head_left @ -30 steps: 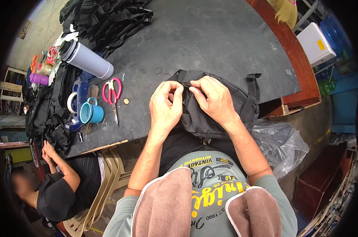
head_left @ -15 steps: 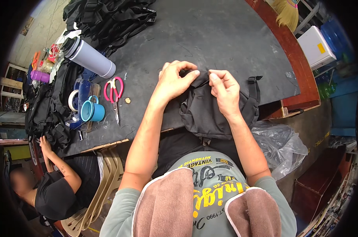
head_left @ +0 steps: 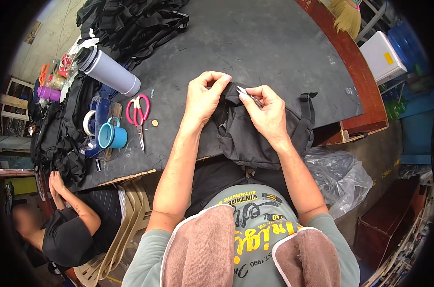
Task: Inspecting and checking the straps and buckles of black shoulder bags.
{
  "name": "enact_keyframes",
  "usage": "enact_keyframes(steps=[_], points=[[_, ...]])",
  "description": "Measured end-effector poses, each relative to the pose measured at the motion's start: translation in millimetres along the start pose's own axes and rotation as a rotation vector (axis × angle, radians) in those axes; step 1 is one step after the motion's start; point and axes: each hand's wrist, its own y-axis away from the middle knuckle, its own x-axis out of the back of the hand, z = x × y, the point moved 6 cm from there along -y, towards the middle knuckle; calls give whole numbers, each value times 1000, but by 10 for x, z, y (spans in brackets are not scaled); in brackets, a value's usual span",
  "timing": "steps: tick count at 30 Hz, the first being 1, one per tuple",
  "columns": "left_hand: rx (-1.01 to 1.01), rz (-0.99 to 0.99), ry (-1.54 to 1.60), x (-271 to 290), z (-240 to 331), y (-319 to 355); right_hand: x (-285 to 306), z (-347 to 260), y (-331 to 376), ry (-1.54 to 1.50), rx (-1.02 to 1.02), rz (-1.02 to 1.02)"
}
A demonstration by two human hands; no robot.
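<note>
Mid-frame, the left hand (head_left: pixel 205 98) pinches the black bag (head_left: pixel 255 136); the right hand (head_left: pixel 267 112) grips small snips (head_left: pixel 249 94). So near the fingers, the blades could nick cloth or skin.

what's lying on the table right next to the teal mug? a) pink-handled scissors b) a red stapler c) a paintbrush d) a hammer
a: the pink-handled scissors lie on the dark table just right of the teal mug, blades pointing toward the near edge.
</note>
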Motion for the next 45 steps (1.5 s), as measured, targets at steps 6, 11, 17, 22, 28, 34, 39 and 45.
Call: enact_keyframes(steps=[6,11,17,22,28,34,39,45], points=[[-7,-10,7,-4,6,37,-19,-225,-73,200,174,66],[-105,46,-67,-13,52,24,-81,-185,-145,240,225,60],[-112,157,-169,118,304,247,-67,-110,-109,124,201,39],[-64,84,-429,312,312,894,110,-265,22,82,142,-112],[-29,-127,-396,399,235,1351,205,-246,461,-44,-31,-236],[-441,-268,-704,177,316,1208,306,-336,651,-56,129,-322],[8,-315,-30,199,139,925,608,-436,874,539,485,-265],[-84,-72,-603,265,328,573,933,-57,371,698,381,16]])
